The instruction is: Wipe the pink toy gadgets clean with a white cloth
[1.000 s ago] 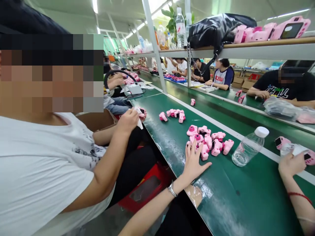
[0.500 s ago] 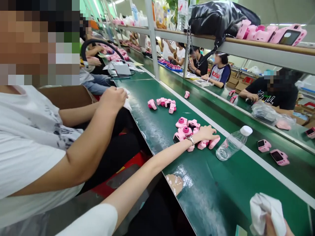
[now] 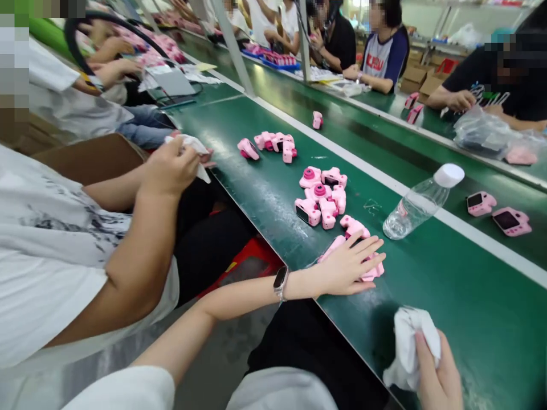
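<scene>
My left hand (image 3: 352,266), with a smart band on its wrist, lies flat with fingers spread over a few pink toy cameras (image 3: 355,226) near the front edge of the green bench. Its palm partly hides them. In my right hand (image 3: 440,370), at the lower right, a crumpled white cloth (image 3: 416,341) is pinched between thumb and fingers above the bench. Just beyond my left hand sits a cluster of more pink toy cameras (image 3: 319,192), some lens up and some showing dark screens.
A tilted clear water bottle (image 3: 416,202) with a white cap is beyond my hands. Two pink cameras (image 3: 510,221) lie past the white line. Another small group (image 3: 273,142) sits farther left. Beside me a co-worker's hand (image 3: 171,165) holds a white cloth. More people work across the bench.
My left hand has drawn back toward me, and several pink cameras under it have come nearer, apart from the cluster. My right hand with the cloth has shifted left. The view has tilted down.
</scene>
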Demonstrator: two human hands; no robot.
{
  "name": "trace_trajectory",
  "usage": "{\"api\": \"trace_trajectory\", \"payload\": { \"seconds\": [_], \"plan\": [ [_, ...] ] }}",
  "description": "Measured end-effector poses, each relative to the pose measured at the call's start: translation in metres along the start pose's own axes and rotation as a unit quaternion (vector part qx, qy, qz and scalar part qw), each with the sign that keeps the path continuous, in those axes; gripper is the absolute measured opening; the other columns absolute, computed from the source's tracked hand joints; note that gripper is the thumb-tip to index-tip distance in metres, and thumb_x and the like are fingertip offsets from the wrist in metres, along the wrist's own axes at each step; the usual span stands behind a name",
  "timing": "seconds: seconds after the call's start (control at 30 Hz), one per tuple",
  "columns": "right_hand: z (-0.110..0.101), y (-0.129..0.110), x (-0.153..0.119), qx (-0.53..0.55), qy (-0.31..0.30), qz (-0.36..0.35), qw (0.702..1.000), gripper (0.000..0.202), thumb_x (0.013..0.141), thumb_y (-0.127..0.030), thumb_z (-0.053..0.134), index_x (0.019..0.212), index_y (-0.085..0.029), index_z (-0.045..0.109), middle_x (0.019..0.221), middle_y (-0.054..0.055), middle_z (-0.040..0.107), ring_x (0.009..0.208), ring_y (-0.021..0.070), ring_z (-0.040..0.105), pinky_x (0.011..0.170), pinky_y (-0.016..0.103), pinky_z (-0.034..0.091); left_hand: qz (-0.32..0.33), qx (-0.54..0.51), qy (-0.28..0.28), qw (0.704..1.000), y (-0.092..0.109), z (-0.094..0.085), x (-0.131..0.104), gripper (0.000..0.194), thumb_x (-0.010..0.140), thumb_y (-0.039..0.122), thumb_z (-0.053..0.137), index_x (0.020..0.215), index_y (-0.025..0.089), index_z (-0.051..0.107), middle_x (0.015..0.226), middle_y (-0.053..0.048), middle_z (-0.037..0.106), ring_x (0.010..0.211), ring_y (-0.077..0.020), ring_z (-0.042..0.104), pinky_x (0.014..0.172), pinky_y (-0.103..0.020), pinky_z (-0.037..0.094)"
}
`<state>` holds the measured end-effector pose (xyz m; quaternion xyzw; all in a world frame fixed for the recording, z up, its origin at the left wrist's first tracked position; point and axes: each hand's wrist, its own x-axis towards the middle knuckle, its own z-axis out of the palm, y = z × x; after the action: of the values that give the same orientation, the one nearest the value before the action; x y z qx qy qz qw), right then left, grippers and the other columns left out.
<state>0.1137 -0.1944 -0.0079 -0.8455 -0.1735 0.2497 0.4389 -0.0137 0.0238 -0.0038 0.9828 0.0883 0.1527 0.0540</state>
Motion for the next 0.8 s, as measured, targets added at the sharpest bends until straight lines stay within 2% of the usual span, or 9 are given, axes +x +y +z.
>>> {"api": "trace_trajectory", "payload": {
  "seconds": [0.1,0.2,0.33,0.5,0.57,0.6,0.67,0.77,0.8],
  "plan": [
    [0.020,-0.006,-0.001,0.046,-0.071,0.020,0.996,0.059,0.073,-0.075,0.060,0.100,-0.022,0.066,0.093,0.004,0.071,0.087,0.0242,0.064,0.079,0.033,0.051,-0.015,-0.019,0.003,1.000,0.026,0.013,-0.020,0.061,0.096,0.036,0.058,0.146,0.005,0.043,0.158,-0.028,0.039,0.148,-0.0372,0.039,0.120,-0.052,0.033],
    [0.033,-0.003,0.003,0.065,-0.027,0.012,0.997,0.058,0.076,-0.073,0.058,0.099,-0.020,0.064,0.090,0.004,0.069,0.084,0.0214,0.061,0.076,0.032,0.048,-0.085,-0.103,-0.015,0.991,0.042,0.018,-0.033,0.075,0.093,0.037,0.062,0.153,0.005,0.030,0.163,-0.030,0.027,0.149,-0.0373,0.038,0.114,-0.047,0.043],
    [0.040,0.004,0.009,0.082,0.013,0.005,0.997,0.058,0.076,-0.071,0.062,0.102,-0.020,0.064,0.095,0.005,0.070,0.089,0.0213,0.061,0.079,0.032,0.047,-0.209,-0.249,-0.017,0.945,0.051,0.018,-0.039,0.069,0.091,0.028,0.062,0.153,0.012,0.035,0.151,-0.020,0.050,0.139,-0.0299,0.050,0.113,-0.043,0.046],
    [0.048,0.001,0.006,0.186,0.007,0.016,0.982,0.055,0.074,-0.064,0.071,0.107,-0.021,0.065,0.099,0.003,0.070,0.089,0.0197,0.062,0.079,0.030,0.046,-0.233,-0.462,0.034,0.855,0.059,0.012,-0.040,0.082,0.077,0.036,0.081,0.148,0.017,0.045,0.140,-0.013,0.060,0.131,-0.0271,0.053,0.113,-0.042,0.045],
    [0.051,-0.004,0.000,0.199,0.030,0.003,0.979,0.050,0.077,-0.061,0.070,0.106,-0.021,0.065,0.096,0.002,0.069,0.084,0.0171,0.060,0.076,0.028,0.046,-0.254,-0.541,0.063,0.800,0.064,0.010,-0.041,0.090,0.070,0.037,0.086,0.148,0.019,0.045,0.135,-0.012,0.063,0.125,-0.0265,0.056,0.111,-0.041,0.045],
    [0.053,-0.007,-0.002,0.198,0.046,-0.006,0.979,0.047,0.079,-0.060,0.069,0.106,-0.021,0.065,0.094,0.001,0.069,0.082,0.0161,0.060,0.075,0.027,0.045,-0.268,-0.587,0.065,0.761,0.067,0.010,-0.041,0.095,0.066,0.037,0.089,0.148,0.020,0.045,0.135,-0.012,0.062,0.124,-0.0267,0.057,0.111,-0.041,0.045],
    [0.057,-0.015,-0.005,0.198,0.080,-0.022,0.977,0.044,0.081,-0.059,0.067,0.104,-0.021,0.065,0.092,0.001,0.068,0.078,0.0151,0.059,0.074,0.027,0.045,-0.291,-0.692,0.044,0.659,0.075,0.012,-0.041,0.100,0.063,0.039,0.090,0.150,0.021,0.044,0.141,-0.013,0.056,0.127,-0.0279,0.055,0.111,-0.041,0.044],
    [0.061,-0.028,-0.004,0.182,0.127,-0.061,0.973,0.044,0.083,-0.060,0.065,0.101,-0.020,0.066,0.090,0.002,0.068,0.078,0.0161,0.060,0.073,0.028,0.046,-0.322,-0.814,-0.008,0.483,0.086,0.019,-0.037,0.089,0.073,0.041,0.081,0.151,0.026,0.041,0.149,-0.013,0.048,0.134,-0.0273,0.051,0.112,-0.040,0.041],
    [0.059,-0.031,-0.002,0.170,0.133,-0.073,0.974,0.043,0.082,-0.059,0.065,0.100,-0.020,0.066,0.089,0.002,0.069,0.078,0.0168,0.061,0.072,0.029,0.046,-0.327,-0.835,-0.019,0.443,0.087,0.021,-0.034,0.089,0.074,0.039,0.080,0.152,0.028,0.039,0.148,-0.012,0.048,0.132,-0.0260,0.053,0.111,-0.041,0.041]
  ]
}}
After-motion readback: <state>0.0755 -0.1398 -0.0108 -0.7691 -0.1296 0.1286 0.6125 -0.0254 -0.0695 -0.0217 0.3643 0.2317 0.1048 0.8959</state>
